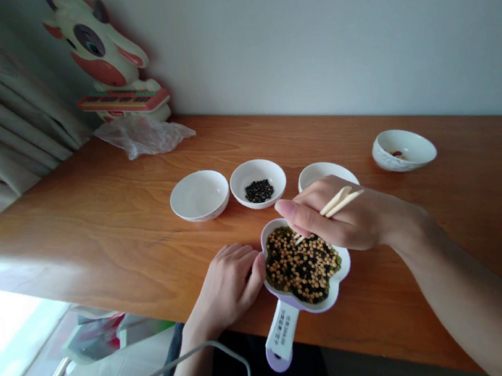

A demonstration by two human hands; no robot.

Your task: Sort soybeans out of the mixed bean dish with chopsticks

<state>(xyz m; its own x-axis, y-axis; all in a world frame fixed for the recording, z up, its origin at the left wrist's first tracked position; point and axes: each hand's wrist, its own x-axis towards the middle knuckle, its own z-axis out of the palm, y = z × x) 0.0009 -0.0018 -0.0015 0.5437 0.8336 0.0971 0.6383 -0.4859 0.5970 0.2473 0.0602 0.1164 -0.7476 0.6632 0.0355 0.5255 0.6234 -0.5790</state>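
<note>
My right hand is closed around a pair of light wooden chopsticks, and their tips point down into a flower-shaped dish. This dish is white inside with a lilac rim and has a labelled handle toward me. It holds a mix of tan beans, black beans and small green beans. My left hand lies on the table with its fingers loosely spread, its thumb touching the dish's left rim. Whether a bean is between the chopstick tips I cannot make out.
Behind the dish stand a white bowl, a bowl with black beans and one partly hidden by my right hand. Another bowl sits farther right. A cow toy keyboard and plastic bag are back left. A cable crosses below.
</note>
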